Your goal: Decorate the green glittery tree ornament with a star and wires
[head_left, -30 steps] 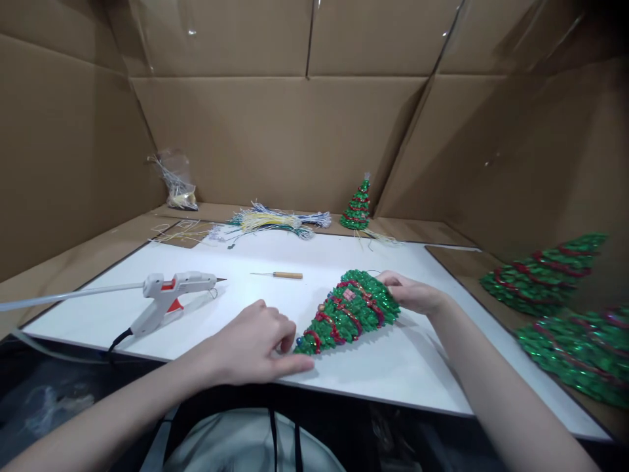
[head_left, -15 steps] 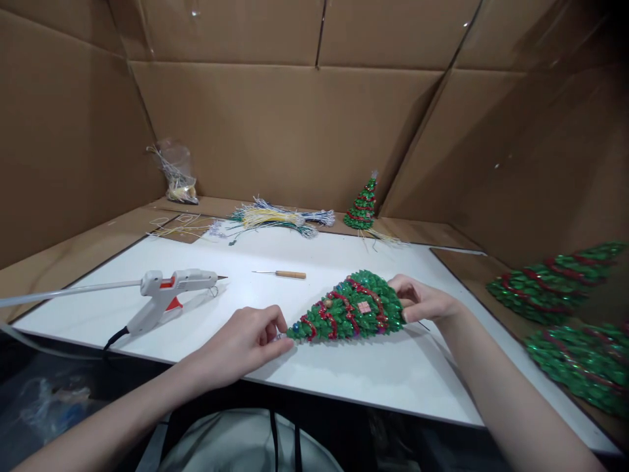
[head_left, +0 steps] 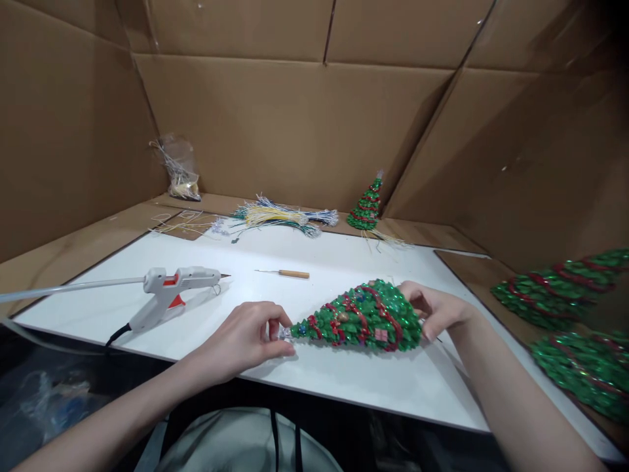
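A green sequined Christmas tree [head_left: 363,318] with red garland, small baubles and a pink square lies on its side above the white board, its tip pointing left. My left hand [head_left: 255,334] has thumb and fingers closed around the clear, shiny topper [head_left: 286,333] at that tip. At the wide base, my right hand [head_left: 439,309] grips the tree by its rim, with some fingers hidden behind it. A thin dark wire end shows just past the right hand.
A white glue gun [head_left: 174,288] with an orange trigger lies at left. Behind the tree is a wooden-handled awl [head_left: 292,273]. Bundled wires [head_left: 280,215], a small standing tree [head_left: 366,206] and a plastic bag [head_left: 181,170] line the back. More trees [head_left: 555,295] lie at right. Cardboard walls [head_left: 275,124] enclose the table.
The tree has shifted slightly right and rolled, so its pink square sits lower. The clear topper now shows more between my left fingers. My right hand has moved right with the base.
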The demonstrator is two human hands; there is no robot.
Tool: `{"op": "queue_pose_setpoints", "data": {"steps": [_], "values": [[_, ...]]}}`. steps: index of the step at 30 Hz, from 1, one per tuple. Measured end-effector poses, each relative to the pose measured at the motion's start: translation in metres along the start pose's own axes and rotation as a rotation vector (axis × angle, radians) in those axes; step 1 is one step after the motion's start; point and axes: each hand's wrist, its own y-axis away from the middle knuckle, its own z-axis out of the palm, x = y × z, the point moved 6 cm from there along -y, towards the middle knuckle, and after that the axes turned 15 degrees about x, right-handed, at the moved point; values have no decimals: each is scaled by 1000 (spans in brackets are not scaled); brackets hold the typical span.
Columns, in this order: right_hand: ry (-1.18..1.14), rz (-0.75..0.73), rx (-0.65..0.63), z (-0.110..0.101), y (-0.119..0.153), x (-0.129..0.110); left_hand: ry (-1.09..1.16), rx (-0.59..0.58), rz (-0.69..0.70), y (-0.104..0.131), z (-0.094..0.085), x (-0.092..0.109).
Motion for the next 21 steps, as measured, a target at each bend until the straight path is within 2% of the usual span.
{"op": "queue_pose_setpoints", "data": {"steps": [4, 8, 12, 17, 21], "values": [[-150, 15, 46, -4, 4, -3, -54, 15, 39, 2, -1, 7], [-130, 18, 126, -9, 5, -3, -96, 65, 107, 6, -5, 14], [-108, 5, 72, -1, 5, -10, -119, 135, 177, 9, -8, 17], [-56, 50, 66, 2, 4, -14, -179, 242, 272, 9, -11, 18], [-9, 72, 68, 0, 4, -11, -238, 258, 311, 8, -10, 17]]}}
